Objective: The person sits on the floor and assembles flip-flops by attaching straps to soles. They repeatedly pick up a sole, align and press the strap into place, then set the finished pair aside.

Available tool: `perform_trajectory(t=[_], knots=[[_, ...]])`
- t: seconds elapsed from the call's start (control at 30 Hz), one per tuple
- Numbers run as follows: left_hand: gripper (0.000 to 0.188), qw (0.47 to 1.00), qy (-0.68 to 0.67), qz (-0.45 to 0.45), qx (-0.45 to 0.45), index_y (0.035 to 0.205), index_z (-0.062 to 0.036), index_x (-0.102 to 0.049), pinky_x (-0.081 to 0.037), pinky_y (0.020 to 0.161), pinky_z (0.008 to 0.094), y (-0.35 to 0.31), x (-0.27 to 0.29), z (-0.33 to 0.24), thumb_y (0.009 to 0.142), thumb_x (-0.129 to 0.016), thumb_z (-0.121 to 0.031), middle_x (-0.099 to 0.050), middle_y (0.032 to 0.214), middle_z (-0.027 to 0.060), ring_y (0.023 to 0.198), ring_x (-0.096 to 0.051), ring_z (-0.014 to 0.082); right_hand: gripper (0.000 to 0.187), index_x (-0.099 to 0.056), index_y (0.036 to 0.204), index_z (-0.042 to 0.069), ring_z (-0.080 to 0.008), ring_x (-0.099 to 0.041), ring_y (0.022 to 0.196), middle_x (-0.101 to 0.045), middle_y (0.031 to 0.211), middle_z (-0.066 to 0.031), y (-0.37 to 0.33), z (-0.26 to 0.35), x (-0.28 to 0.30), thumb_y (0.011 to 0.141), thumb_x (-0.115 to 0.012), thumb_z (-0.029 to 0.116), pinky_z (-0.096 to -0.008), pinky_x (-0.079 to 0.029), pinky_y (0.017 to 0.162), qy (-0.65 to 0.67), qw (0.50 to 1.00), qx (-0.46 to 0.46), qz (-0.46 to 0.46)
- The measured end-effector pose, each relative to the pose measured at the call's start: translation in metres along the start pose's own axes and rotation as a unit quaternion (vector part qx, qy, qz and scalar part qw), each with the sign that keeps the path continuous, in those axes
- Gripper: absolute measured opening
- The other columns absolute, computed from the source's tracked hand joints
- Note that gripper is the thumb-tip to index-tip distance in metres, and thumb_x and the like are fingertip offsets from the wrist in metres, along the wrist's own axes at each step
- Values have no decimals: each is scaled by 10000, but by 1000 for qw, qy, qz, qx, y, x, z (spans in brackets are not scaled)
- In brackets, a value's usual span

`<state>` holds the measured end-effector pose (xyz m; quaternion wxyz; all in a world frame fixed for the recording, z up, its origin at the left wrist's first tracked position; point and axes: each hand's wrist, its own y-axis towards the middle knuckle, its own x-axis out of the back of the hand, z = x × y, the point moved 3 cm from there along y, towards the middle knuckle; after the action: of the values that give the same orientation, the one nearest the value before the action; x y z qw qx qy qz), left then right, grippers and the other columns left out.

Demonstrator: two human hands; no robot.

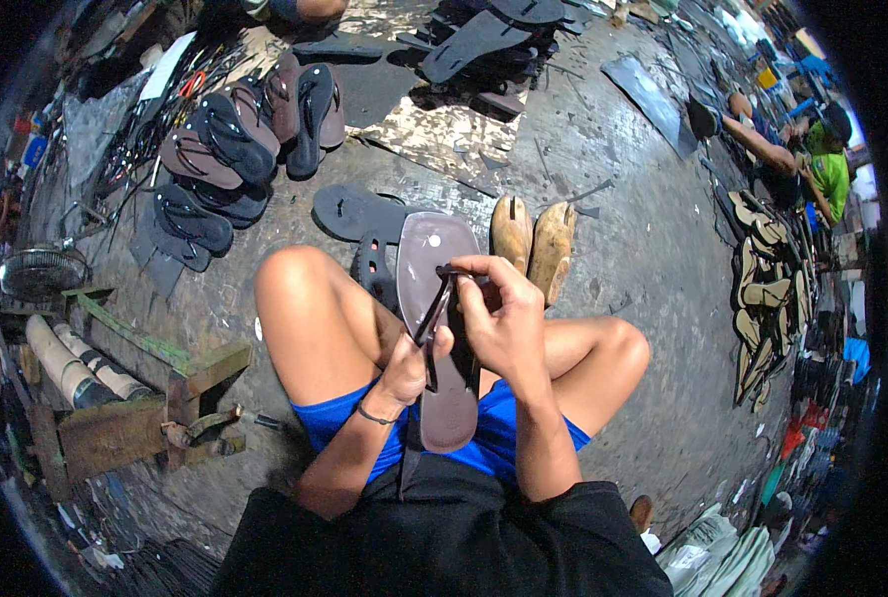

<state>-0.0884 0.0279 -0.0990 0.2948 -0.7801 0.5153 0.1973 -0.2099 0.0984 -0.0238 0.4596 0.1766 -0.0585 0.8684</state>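
Observation:
Between my knees I hold a brown flip-flop (449,413), its wide toe end pointing away from me and a white round spot near the front. My left hand (405,370) grips its left edge and the base of the dark strap (432,316). The fingers of my right hand (496,303) pinch the strap near the toe post. Just beyond lie a black sole (356,212) and a dark piece with holes (372,267). A pair of wooden shoe lasts (512,234) stands right of the flip-flop's toe.
Several finished-looking flip-flops (235,139) lie at the far left, and stacked black soles (479,45) at the back. A wooden bench frame (115,438) and a fan (42,272) stand left. Tan sandals (763,289) line the right, near a person in a green shirt (826,174).

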Motion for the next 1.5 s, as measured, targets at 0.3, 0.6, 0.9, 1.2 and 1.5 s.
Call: perform_trajectory(t=[0.3, 0.6, 0.9, 1.2, 1.5], knots=[[855, 991, -130, 42, 0, 1381, -6, -467, -554, 835, 311, 22, 6, -19, 906, -449, -717, -624, 1231, 107, 1002, -643, 167, 333, -630, 1162, 2, -157, -647, 945, -665, 1083, -110, 37, -61, 11, 889, -720, 168, -315, -538, 761, 117, 993, -1, -18], [843, 994, -56, -1, -93, 1417, 26, -413, -563, 889, 381, 41, 20, -48, 927, -488, -656, -548, 1361, 169, 1095, -617, 215, 738, -462, 1352, -58, -375, -626, 1102, -639, 1148, -265, 46, -219, 13, 738, -802, 171, -439, -494, 958, -230, 957, -136, -111], [733, 984, -125, -79, -102, 1397, 21, -449, -545, 899, 363, 49, 28, -39, 983, -440, -584, -579, 1316, 156, 1047, -632, 213, 513, -508, 1327, -35, -329, -643, 1100, -628, 1242, -218, -43, -65, 14, 974, -515, 336, -480, -510, 982, 737, 638, -209, 83], [745, 976, -185, 12, -116, 1469, -6, -335, -580, 852, 441, 47, 55, -38, 989, -412, -569, -441, 1475, 162, 1046, -638, 296, 765, -319, 1451, -99, -279, -515, 1282, -517, 1373, -207, -82, 24, 37, 843, -736, 108, -355, -380, 1094, 289, 931, -167, 147], [816, 958, -233, -51, -161, 1444, -14, -407, -531, 928, 444, 18, 49, -25, 960, -248, -651, -508, 1389, 250, 1119, -607, 333, 679, -361, 1428, -118, -430, -506, 1283, -493, 1375, -320, -93, 55, -6, 837, -669, 15, -439, -408, 1075, -48, 988, 85, 118]])
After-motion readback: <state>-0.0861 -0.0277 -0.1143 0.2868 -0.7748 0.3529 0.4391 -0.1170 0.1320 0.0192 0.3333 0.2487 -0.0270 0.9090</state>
